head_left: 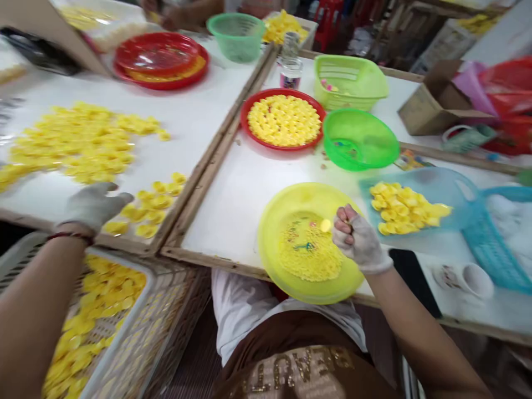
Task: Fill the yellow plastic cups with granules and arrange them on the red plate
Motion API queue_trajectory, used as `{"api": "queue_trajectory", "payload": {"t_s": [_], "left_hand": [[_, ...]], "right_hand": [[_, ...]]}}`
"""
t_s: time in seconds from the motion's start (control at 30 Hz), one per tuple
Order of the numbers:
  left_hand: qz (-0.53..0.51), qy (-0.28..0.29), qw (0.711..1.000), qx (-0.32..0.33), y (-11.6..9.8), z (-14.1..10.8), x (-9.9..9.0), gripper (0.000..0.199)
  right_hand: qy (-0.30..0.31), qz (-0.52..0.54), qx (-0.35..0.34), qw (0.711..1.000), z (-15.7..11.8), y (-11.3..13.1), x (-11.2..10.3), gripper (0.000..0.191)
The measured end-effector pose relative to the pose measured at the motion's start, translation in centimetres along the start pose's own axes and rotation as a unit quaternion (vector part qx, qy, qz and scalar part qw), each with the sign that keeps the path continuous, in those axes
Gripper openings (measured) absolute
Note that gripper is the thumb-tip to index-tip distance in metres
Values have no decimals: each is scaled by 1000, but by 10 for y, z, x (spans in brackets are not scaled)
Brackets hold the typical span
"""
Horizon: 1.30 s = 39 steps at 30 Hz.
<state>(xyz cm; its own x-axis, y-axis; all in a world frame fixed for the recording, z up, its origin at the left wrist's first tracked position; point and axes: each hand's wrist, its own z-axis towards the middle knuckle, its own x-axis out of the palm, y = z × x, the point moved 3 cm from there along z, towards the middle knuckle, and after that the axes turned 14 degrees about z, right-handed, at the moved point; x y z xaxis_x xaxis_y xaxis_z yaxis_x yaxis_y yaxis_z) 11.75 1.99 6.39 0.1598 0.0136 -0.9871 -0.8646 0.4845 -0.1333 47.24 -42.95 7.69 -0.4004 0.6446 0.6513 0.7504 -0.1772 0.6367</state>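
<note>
My left hand (95,206), in a white glove, reaches over the left table with its thumb and fingers apart. Just beyond it spreads a large group of yellow cup-shaped pieces (78,141), and a smaller group of the same pieces (155,205) lies to its right. My right hand (355,239), gloved with bare fingertips, is closed above the right side of a yellow basin (272,221). A round yellow piece (325,225) shows at its fingertips; what the fingers grip is hidden. Small yellow bits (311,260) fill the basin's bottom, with a green item among them.
Beyond the basin stand a red tray (245,124) of yellow pieces, a green bowl (361,141) and a green basket (351,83). A blue scoop (419,177) holds yellow pieces. A phone (411,280) and mug (477,280) lie right. A crate (145,310) stands below left.
</note>
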Motion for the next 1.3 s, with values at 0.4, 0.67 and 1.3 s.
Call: {"api": "queue_trajectory", "payload": {"t_s": [0.4,0.67,1.3], "left_hand": [[-128,152,894,401,-426,-146,52,35],[-384,362,809,259,-433,-150,83,25],[-570,426,695,104,-377,-177,41,35]], "right_hand": [[28,64,-105,992,-8,48,-6,44],[38,50,-178,982,-3,42,-9,41],[41,-28,-203,978,4,11,27,48]]}}
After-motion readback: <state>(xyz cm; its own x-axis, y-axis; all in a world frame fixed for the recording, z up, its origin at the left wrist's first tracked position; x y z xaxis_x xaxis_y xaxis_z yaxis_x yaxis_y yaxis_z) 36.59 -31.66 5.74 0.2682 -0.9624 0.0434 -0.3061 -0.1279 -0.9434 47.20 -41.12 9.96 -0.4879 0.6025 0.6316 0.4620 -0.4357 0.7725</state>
